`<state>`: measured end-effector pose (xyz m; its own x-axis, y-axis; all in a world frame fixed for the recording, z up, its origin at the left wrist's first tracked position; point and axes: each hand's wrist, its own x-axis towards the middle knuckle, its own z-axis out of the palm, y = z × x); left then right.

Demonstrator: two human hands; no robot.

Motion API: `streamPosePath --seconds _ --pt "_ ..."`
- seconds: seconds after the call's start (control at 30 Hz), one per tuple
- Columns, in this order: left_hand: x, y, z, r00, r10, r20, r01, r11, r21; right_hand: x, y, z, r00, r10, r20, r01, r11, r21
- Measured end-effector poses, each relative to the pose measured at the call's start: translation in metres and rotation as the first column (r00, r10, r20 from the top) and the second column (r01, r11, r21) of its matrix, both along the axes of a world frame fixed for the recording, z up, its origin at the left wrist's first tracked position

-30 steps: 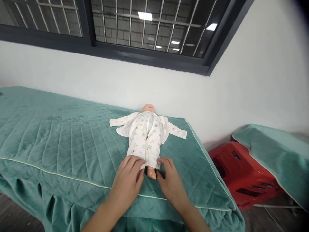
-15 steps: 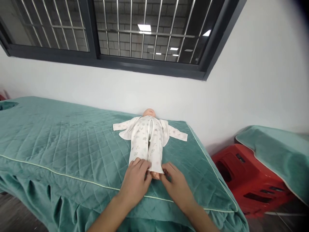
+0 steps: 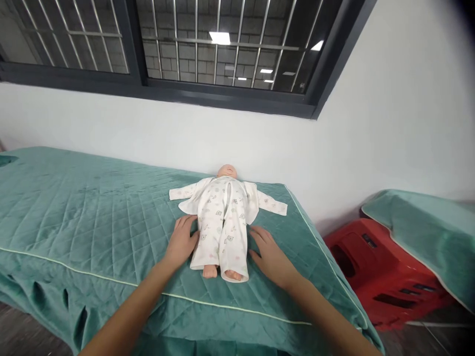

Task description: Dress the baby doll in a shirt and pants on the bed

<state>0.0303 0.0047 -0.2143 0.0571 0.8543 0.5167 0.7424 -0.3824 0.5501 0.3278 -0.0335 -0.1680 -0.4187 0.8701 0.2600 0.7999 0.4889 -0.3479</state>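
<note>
Fingers (image 3: pixel 261 234) have left the cuffs (image 3: pixel 201 263), now beside the trouser legs (image 3: pixel 233 240)

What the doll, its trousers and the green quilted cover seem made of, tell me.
Doll: probably vinyl or plastic, smooth with faint sheen. Trousers: matte printed fabric, perhaps cotton, softly creased. Green quilted cover: likely velvet, its sheen varying in patches.

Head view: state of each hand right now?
Left hand: open, at the edge of the pants; can't tell if touching.
Right hand: open, holding nothing, beside the pants.
</note>
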Motion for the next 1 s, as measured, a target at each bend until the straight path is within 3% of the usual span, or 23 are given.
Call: streamPosePath --seconds 0.1,0.2,0.3,0.43,0.6,0.8,1.0 --pt "-0.003 0.040 -0.002 0.989 -0.012 -0.149 0.014 1.000 0.011 -0.012 0.042 -0.008 0.998 0.014 0.064 -0.021 0.995 0.102" --pt "-0.004 0.064 0.004 0.946 -0.110 -0.306 0.109 0.994 -0.018 -0.024 0.072 -0.012 0.996 0.037 0.081 -0.048 0.990 0.133" --pt "-0.006 0.074 0.011 0.878 -0.270 -0.395 0.270 0.961 -0.056 -0.027 0.085 -0.015 0.997 0.005 0.080 -0.014 0.994 0.111" --pt "-0.003 0.076 0.018 0.820 -0.418 -0.392 0.424 0.903 -0.076 -0.024 0.087 -0.018 0.996 -0.058 0.069 0.050 0.992 0.115" --pt "0.009 0.083 0.024 0.804 -0.444 -0.395 0.428 0.894 -0.134 -0.023 0.085 -0.019 0.999 -0.040 -0.035 0.044 0.993 0.107" --pt "0.013 0.087 0.026 0.801 -0.435 -0.410 0.444 0.893 -0.081 -0.028 0.086 -0.019 0.994 0.071 -0.077 -0.055 0.978 0.201" --pt "0.011 0.085 0.025 0.810 -0.397 -0.432 0.406 0.911 -0.076 -0.038 0.090 -0.019 1.000 0.009 -0.027 -0.004 0.982 0.190"
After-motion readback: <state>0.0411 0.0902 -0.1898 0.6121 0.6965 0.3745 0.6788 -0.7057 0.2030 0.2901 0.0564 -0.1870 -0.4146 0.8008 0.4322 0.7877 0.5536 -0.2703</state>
